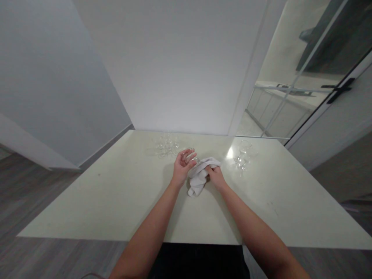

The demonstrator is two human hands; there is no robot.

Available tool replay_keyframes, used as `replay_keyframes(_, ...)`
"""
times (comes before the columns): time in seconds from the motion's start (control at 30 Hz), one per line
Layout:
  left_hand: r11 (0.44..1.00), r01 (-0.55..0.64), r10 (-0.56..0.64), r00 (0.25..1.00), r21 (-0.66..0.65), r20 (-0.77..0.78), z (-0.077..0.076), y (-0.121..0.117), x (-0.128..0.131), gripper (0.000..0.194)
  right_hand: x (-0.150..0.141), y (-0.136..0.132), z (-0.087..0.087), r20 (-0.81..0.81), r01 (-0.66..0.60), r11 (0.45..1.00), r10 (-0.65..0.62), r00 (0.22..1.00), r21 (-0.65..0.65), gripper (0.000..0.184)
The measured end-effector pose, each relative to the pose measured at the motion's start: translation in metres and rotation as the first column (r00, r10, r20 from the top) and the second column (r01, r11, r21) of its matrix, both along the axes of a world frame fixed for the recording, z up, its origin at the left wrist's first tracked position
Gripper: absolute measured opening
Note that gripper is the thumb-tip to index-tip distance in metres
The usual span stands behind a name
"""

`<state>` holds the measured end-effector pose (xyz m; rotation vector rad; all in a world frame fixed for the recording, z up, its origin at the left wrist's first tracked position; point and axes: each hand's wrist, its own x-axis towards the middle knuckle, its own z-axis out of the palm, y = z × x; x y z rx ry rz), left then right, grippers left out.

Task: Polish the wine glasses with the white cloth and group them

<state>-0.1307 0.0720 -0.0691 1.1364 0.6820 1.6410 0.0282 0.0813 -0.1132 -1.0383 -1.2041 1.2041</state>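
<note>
My left hand [183,164] is curled around a clear glass [191,155] above the middle of the pale table [101,201]. My right hand [214,175] is closed on a white cloth [199,179], which is bunched against the glass and hangs down to the tabletop. The two hands are close together, with the cloth between them.
A cluster of clear stemmed glasses [166,145] stands at the table's far edge, left of my hands. One more clear glass [242,155] stands to the right. A white wall is behind the table, and a glass door [293,97] lies at the right.
</note>
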Motion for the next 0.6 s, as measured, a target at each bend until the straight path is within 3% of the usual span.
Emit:
replay_keyframes(0.1, 0.998, 0.063, -0.062, 0.998, 0.014, -0.025, 0.0017, -0.003, 0.0038, 0.063, 0.0051, 0.001, 0.005, 0.041, 0.045, 0.991, -0.05, 0.998, 0.123, 0.023)
replay_keyframes(0.2, 0.998, 0.053, -0.053, 0.998, 0.015, -0.044, 0.0028, -0.0035, 0.0048, 0.063, 0.0088, 0.0009, 0.0085, 0.103, 0.058, 0.981, -0.078, 0.992, 0.187, 0.023)
replay_keyframes(0.43, 1.0, -0.013, 0.013, 1.0, 0.02, -0.017, 0.0017, 0.0003, -0.0006, 0.058, 0.0059, -0.0044, 0.0077, 0.215, 0.119, 0.99, -0.134, 0.967, 0.08, 0.03)
replay_keyframes(0.6, 0.999, -0.031, 0.032, 0.998, 0.018, -0.055, 0.0025, 0.0009, -0.0021, 0.059, 0.0066, -0.0016, 0.0043, 0.257, -0.003, 0.991, -0.032, 0.966, 0.133, 0.03)
